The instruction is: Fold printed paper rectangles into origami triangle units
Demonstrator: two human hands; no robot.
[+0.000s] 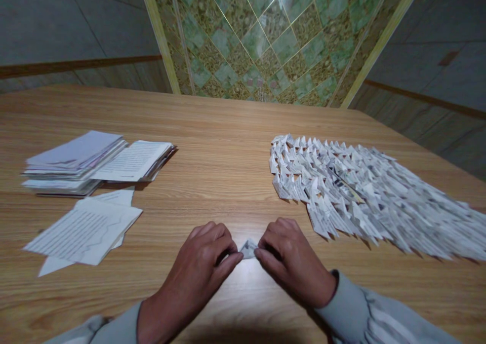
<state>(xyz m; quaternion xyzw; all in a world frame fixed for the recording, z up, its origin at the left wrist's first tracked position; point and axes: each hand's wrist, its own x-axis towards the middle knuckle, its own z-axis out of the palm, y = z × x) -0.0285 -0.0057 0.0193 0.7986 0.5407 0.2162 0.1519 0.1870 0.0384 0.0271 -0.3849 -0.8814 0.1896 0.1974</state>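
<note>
A small folded paper piece point(249, 249), triangular with its peak pointing away from me, is held between my two hands near the table's front. My left hand point(205, 258) pinches its left end between thumb and curled fingers. On the opposite end, my right hand point(290, 255) has a like pinch. The fingertips cover both ends of the paper, so only its middle shows. To the right lie many folded paper pieces point(341, 187) with pointed tips, nested in several long rows.
Stacked paper sheets point(76, 154) lie at the left, with a smaller printed pile point(132, 161) against them. Loose printed sheets point(85, 227) rest nearer to me. The wooden table point(212, 116) reaches back toward a green diamond-patterned tiled surface point(261, 35).
</note>
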